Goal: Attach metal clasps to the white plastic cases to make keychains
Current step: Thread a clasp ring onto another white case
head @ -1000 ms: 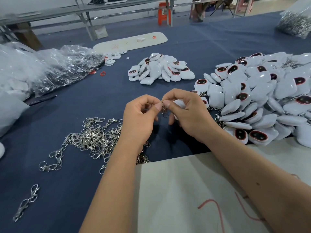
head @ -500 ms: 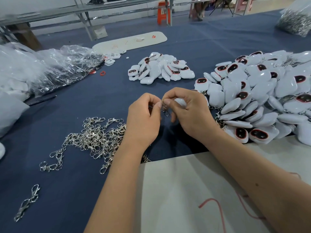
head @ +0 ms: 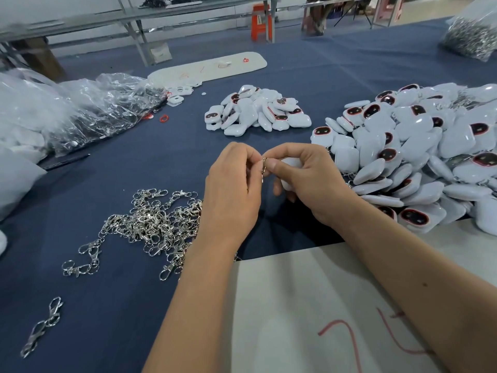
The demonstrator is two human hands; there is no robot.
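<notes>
My left hand point(head: 232, 189) and my right hand point(head: 306, 181) meet above the blue cloth, fingertips pinched together on a small metal clasp point(head: 263, 168). A white plastic case point(head: 290, 164) sits in my right palm, mostly hidden by the fingers. A loose pile of silver clasps point(head: 153, 224) lies to the left of my left wrist. A big heap of white cases point(head: 419, 154) with dark red-rimmed faces spreads to the right. A smaller heap of cases point(head: 258, 111) lies farther back in the middle.
A white board point(head: 309, 305) with red marks lies under my forearms. Clear plastic bags point(head: 80, 109) fill the left side. A single clasp point(head: 43, 325) lies at the lower left. A bag of metal parts point(head: 473, 36) sits far right; a long white board point(head: 209, 67) lies behind.
Both hands stay pinched on the clasp and have shifted slightly; the fingers have worked the clasp a little against the case.
</notes>
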